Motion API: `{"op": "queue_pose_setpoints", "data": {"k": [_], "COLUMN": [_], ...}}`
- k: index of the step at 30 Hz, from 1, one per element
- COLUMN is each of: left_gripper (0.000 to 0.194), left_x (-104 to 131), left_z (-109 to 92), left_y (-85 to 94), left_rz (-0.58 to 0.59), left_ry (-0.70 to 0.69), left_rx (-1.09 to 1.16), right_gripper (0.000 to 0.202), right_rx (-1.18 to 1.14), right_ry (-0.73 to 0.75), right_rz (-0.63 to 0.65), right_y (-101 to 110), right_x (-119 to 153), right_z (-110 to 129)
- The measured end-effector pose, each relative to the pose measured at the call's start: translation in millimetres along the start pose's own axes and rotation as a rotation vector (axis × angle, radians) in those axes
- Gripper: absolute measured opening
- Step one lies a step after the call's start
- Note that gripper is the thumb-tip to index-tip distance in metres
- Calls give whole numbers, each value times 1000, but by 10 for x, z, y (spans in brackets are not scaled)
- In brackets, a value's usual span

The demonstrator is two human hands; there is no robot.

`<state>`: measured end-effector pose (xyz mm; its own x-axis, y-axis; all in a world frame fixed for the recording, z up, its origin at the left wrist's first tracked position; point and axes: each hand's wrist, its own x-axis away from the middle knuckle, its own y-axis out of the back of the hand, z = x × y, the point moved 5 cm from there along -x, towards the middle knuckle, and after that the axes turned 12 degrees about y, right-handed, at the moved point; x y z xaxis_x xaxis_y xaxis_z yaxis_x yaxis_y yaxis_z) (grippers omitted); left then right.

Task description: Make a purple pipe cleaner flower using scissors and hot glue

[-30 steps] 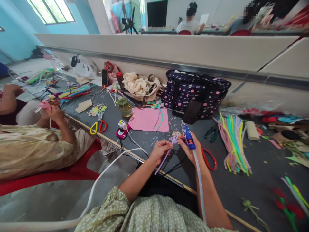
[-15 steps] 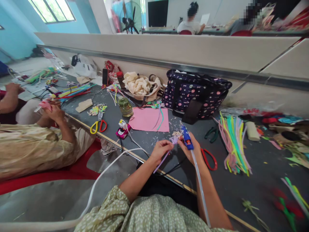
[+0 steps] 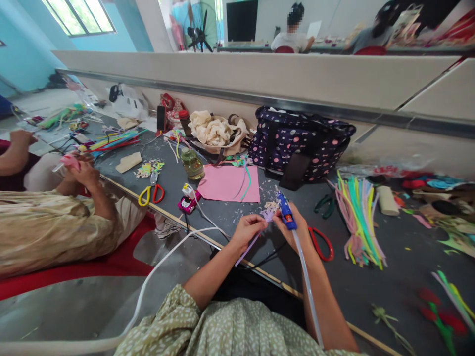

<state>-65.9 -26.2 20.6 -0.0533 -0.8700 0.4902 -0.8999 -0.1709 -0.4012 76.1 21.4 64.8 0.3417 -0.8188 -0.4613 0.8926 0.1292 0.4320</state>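
Note:
My left hand (image 3: 247, 232) is closed in a pinch on a lilac pipe cleaner (image 3: 247, 251), whose tail hangs below the fingers. Its upper part forms a small lilac bunch (image 3: 267, 214) between my two hands. A blue hot glue gun (image 3: 286, 211) rests in my right hand (image 3: 300, 230), nozzle pointing up and away. From its back end a long translucent glue stick (image 3: 308, 287) runs down along my forearm. The fingertips of my right hand also touch the lilac bunch; whether they grip it is hard to see. Red-handled scissors (image 3: 326, 244) lie beside my right wrist.
Pink sheet (image 3: 230, 184), glass jar (image 3: 193, 164), magenta device (image 3: 188, 202) and yellow-red scissors (image 3: 151, 194) lie ahead and left. To the right are pliers (image 3: 325, 206) and bundled pipe cleaners (image 3: 361, 222). A dark patterned bag (image 3: 274, 138) stands behind. A co-worker (image 3: 74, 217) sits at left.
Hardly anything differs. My hands keep their places around the lilac bunch, and the glue gun has shifted very slightly.

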Motion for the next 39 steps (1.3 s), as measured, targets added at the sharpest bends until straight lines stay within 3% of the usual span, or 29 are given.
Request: {"op": "queue_pose_setpoints", "data": {"k": [8, 18, 25, 39], "left_gripper": [26, 28, 30, 24], "left_x": [-7, -73, -39, 56], "left_z": [-1, -6, -20, -99], "left_y": [22, 67, 16, -41], "left_rz": [-21, 4, -8, -15], "left_ry": [5, 6, -46, -131], "left_rx": [-4, 141, 120, 15], "right_gripper": [18, 25, 23, 20], "right_rx": [10, -138, -59, -34], "right_ry": [3, -93, -24, -35], "right_rz": [-2, -272, -172, -192], "right_y": [3, 186, 129, 136], "right_x": [11, 15, 21, 15], "right_z": [21, 162, 134, 186]}}
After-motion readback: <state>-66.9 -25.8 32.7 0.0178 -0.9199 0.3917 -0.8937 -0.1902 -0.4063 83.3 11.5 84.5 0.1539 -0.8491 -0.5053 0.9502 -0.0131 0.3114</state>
